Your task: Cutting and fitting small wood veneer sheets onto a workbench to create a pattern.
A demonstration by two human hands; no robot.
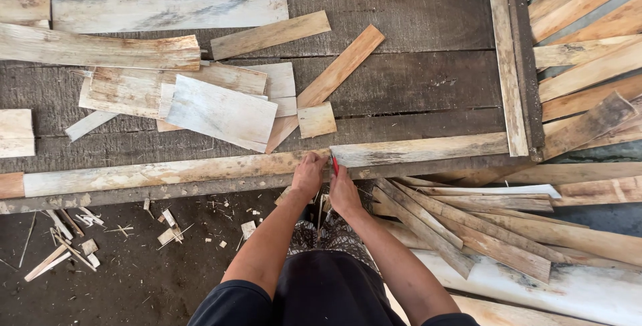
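Fingers point(314, 160) of my left hand point(308, 175) press curled on the long wooden slat point(200, 171) lying along the front edge of the counter point(414, 78); my right hand point(344, 191) is clamped on a red-handled tool point(334, 162) touching that slat. Behind it lie pale cut boards point(221, 112) and a small square offcut point(316, 120). Uncut slats point(468, 226) heap at my right, so much seems left. Chips point(167, 232) litter the floor.

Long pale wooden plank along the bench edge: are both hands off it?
No, the left hand and right hand rest against the long pale wooden plank.
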